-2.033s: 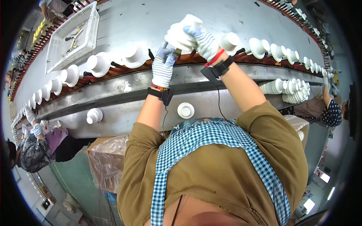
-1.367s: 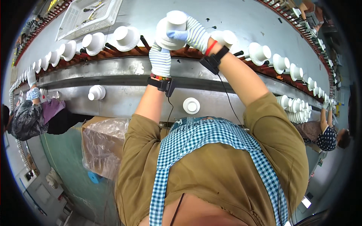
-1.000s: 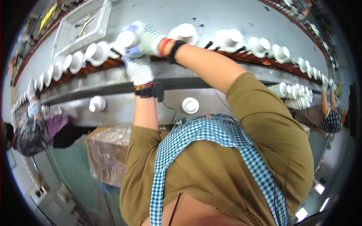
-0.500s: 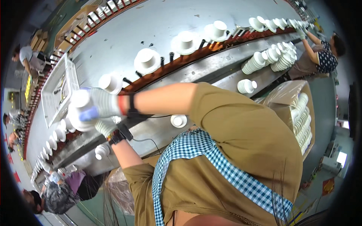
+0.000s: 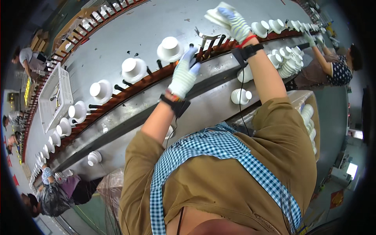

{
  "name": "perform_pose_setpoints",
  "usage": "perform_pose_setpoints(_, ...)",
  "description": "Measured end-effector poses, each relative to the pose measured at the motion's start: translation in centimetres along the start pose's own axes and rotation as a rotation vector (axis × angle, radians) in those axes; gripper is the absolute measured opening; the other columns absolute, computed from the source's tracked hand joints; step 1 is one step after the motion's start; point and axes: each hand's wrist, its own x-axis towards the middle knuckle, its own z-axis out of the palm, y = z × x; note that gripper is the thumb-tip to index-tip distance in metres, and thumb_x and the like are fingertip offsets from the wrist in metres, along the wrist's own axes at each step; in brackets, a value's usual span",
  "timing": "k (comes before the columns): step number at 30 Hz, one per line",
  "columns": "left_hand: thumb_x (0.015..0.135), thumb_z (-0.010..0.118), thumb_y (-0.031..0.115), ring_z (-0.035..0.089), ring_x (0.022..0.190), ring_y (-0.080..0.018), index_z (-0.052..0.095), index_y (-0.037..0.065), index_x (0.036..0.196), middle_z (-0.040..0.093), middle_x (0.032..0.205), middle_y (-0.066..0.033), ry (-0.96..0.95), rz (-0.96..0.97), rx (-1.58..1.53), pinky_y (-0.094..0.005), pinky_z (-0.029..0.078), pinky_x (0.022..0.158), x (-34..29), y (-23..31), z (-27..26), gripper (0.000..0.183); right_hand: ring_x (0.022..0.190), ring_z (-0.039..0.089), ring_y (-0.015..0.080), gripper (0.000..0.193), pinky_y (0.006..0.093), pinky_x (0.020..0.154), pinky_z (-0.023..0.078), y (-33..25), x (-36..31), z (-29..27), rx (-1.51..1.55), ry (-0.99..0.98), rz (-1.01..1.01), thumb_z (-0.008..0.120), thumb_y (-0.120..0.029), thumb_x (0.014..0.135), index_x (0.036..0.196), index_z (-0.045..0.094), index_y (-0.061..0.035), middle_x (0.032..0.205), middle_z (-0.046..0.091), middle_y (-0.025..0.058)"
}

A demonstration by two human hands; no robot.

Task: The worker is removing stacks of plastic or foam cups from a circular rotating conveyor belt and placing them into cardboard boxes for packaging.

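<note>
At the top of the view, my right hand [image 5: 237, 26], in a white-and-green striped glove with bluish fingertips, grips a white wide-rimmed cup-shaped piece [image 5: 215, 15] tilted above the grey surface. My left hand [image 5: 183, 78], gloved alike, reaches over the rail with fingers extended and thumb apart, holding nothing visible. Just beyond its fingertips a white hat-shaped piece [image 5: 170, 47] sits by the curved rail of black-tipped pegs [image 5: 154, 74]. A metal clamp-like bracket [image 5: 206, 37] stands on the rail between my hands.
White pieces line the rail on both sides. A white plastic crate [image 5: 70, 92] with metal parts lies left on the grey surface [image 5: 117, 33]. Stacked white pieces [image 5: 290, 64] and a short stack [image 5: 240, 96] stand right, near a lined carton [image 5: 317, 113]. Co-workers sit at both ends.
Both hands have swung rightward from near the crate. My right hand has gone farther and is now apart from the left. The white pieces along the rail have shifted left.
</note>
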Motion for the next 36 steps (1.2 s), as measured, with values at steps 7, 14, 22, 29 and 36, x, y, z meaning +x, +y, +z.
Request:
perform_pose_setpoints(7, 0.090, 0.069, 0.024, 0.051, 0.132, -0.0359, 0.065, 0.003, 0.123, 0.047, 0.148, -0.0252, 0.182, 0.143, 0.292, -0.0394, 0.041, 0.108, 7.3, -6.9, 1.9, 0.040, 0.099, 0.066, 0.0146, 0.035, 0.0283, 0.091, 0.051, 3.6, 2.5, 6.7, 0.064, -0.335, 0.143, 0.068, -0.032, 0.095, 0.119, 0.066, -0.0063, 0.109, 0.072, 0.0047)
perform_pose_setpoints(14, 0.091, 0.070, 0.016, 0.065, 0.105, -0.0227, 0.067, 0.008, 0.123, 0.071, 0.116, -0.0092, 0.226, -0.114, -0.054, -0.0318, 0.049, 0.093, 3.9, -7.7, -1.5, 0.033, 0.095, 0.068, 0.0182, 0.044, 0.0305, 0.088, 0.055, 4.6, -1.9, 7.3, 0.094, -0.582, 0.079, 0.077, -0.037, 0.087, 0.115, 0.066, -0.0056, 0.105, 0.072, 0.0083)
perform_pose_setpoints(22, 0.099, 0.062, 0.021, 0.057, 0.123, -0.0228, 0.050, 0.005, 0.139, 0.056, 0.138, -0.0100, 0.492, -0.047, -0.462, -0.0361, 0.050, 0.102, 2.0, -6.9, -0.5, 0.045, 0.107, 0.060, 0.0189, 0.076, 0.0351, 0.095, 0.050, 9.0, -3.5, 10.6, -0.056, -0.507, -0.263, 0.090, -0.031, 0.069, 0.129, 0.052, -0.0050, 0.114, 0.064, 0.0084)
perform_pose_setpoints(29, 0.104, 0.050, 0.033, 0.050, 0.132, -0.0277, 0.044, 0.005, 0.143, 0.050, 0.145, -0.0135, 0.754, -0.014, -1.065, -0.0433, 0.041, 0.114, 1.8, -5.3, -2.2, 0.049, 0.104, 0.063, 0.0398, 0.071, 0.0420, 0.093, 0.051, 6.6, -2.7, 14.8, -0.549, -0.485, -0.388, 0.084, -0.050, 0.063, 0.109, 0.063, -0.0008, 0.111, 0.064, 0.0233)
perform_pose_setpoints(36, 0.104, 0.039, 0.040, 0.044, 0.136, -0.0237, 0.044, 0.008, 0.145, 0.049, 0.146, -0.0109, 0.793, 0.049, -0.759, -0.0406, 0.033, 0.115, 2.4, -5.2, -1.8, 0.052, 0.112, 0.060, 0.0410, 0.082, 0.0439, 0.101, 0.048, 6.1, -2.9, 18.1, -0.716, -0.470, -0.267, 0.082, -0.052, 0.062, 0.120, 0.060, 0.0023, 0.121, 0.061, 0.0264)
